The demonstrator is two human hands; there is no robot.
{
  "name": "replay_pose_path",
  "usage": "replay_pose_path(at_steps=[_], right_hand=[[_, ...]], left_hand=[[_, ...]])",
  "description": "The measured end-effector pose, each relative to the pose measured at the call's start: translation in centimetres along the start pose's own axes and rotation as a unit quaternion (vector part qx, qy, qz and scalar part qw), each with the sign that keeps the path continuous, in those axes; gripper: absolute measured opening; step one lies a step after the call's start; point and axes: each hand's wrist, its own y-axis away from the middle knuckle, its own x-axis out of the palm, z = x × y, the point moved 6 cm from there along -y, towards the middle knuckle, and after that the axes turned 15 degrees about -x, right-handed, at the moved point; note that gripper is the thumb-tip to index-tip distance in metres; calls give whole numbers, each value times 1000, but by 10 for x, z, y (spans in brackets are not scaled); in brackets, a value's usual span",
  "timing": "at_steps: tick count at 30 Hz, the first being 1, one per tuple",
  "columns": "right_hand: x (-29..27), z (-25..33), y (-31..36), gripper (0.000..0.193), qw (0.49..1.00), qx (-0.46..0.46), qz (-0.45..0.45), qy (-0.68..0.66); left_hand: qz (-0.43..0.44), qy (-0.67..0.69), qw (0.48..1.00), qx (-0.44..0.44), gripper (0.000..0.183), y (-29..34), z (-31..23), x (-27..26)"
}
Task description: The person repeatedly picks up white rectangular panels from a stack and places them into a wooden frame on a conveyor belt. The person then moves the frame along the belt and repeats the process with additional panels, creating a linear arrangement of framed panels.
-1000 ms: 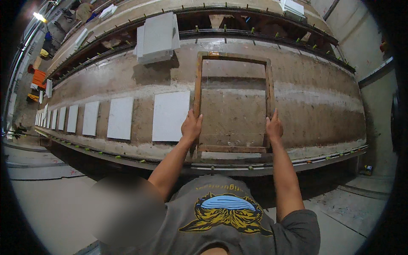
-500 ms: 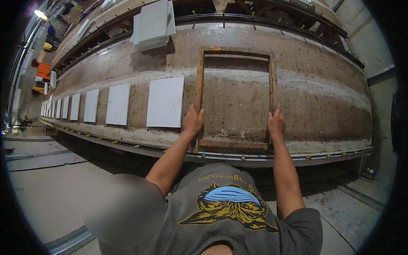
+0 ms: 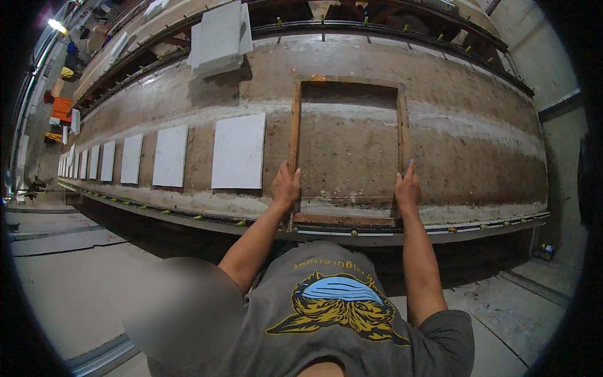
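Note:
A rectangular wooden frame (image 3: pixel 294 122), open in the middle, is in front of me over a long brown-stained table. My left hand (image 3: pixel 287 185) is closed round its left side bar, near the front. Opposite, my right hand (image 3: pixel 407 188) grips the right side bar, its index finger stretched along the wood. The frame's near bar runs close to the table's front edge. Thin pale lines cross the opening near that bar. To the left of my left hand, and apart from the frame, a white rectangular panel (image 3: pixel 239 151) lies flat.
More white panels (image 3: pixel 170 156) lie in a row running left along the table (image 3: pixel 471 166). A stack of white panels (image 3: pixel 217 39) stands at the far side. Rails with small yellow-green clips (image 3: pixel 323 19) line the table's edges. A wall (image 3: pixel 556 69) rises on the right.
The far bar of the frame has come lower and a little nearer to me, and the shadowed gap along it looks different. Both hands keep their grip. The whole view has shifted slightly.

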Motion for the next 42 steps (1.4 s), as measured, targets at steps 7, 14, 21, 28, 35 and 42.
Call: replay_pose_path(at_steps=[7, 14, 21, 28, 35, 42], right_hand=[[-2, 0, 0, 73, 1000, -16, -2, 6], [10, -6, -3, 80, 1000, -21, -1, 17], [5, 5, -6, 76, 999, 14, 27, 19], [6, -1, -6, 82, 996, 48, 46, 62], [-11, 114, -30, 83, 976, -47, -95, 193], [35, 298, -107, 68, 973, -195, -123, 28]], left_hand=[[13, -15, 999, -35, 55, 6, -4, 0], [-18, -37, 999, -7, 54, 8, 3, 4], [-42, -41, 998, 33, 55, 9, 4, 6], [-64, -107, 990, 61, 58, 5, 0, 4], [-53, -52, 995, 64, 66, -33, -20, -45], [-22, 70, 997, 30, 66, -158, -17, -86]])
